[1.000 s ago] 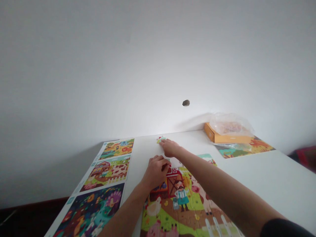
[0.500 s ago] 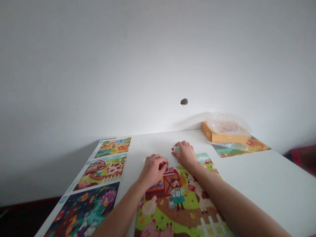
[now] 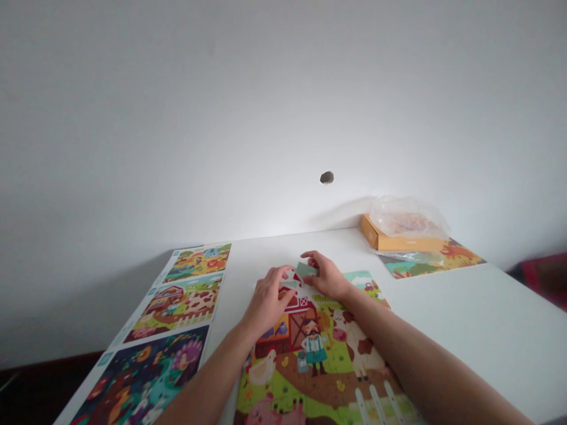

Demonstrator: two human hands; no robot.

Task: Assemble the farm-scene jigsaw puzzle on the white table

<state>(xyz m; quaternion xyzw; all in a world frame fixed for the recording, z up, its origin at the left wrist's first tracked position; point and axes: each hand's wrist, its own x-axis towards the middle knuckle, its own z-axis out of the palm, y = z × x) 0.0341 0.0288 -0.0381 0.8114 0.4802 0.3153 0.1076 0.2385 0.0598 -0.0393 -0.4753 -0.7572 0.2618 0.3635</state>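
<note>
A farm jigsaw puzzle (image 3: 325, 354) lies on the table in front of me, showing a red barn, a farmer, a cow, a hen and a pig. My right hand (image 3: 328, 277) pinches a pale green puzzle piece (image 3: 305, 270) with red on it, tilted above the puzzle's far edge. Beside it, my left hand (image 3: 267, 298) is curled over the barn's roof. Its thumb and fingers close on another pale puzzle piece (image 3: 289, 284), partly covered by the fingers. Both hands are close together at the top of the puzzle.
Along the left edge lies a sheet of printed pictures (image 3: 177, 304). At the back right, a yellow box (image 3: 410, 243) bears a clear plastic bag (image 3: 407, 217). A colourful picture board (image 3: 425, 268) lies partly under the box. The white wall (image 3: 266, 147) rises behind the table.
My right hand has moved slightly left, closer to my left hand, and its piece is now tilted up. The left hand's fingers have spread a little, revealing a pale piece. The view has shifted slightly.
</note>
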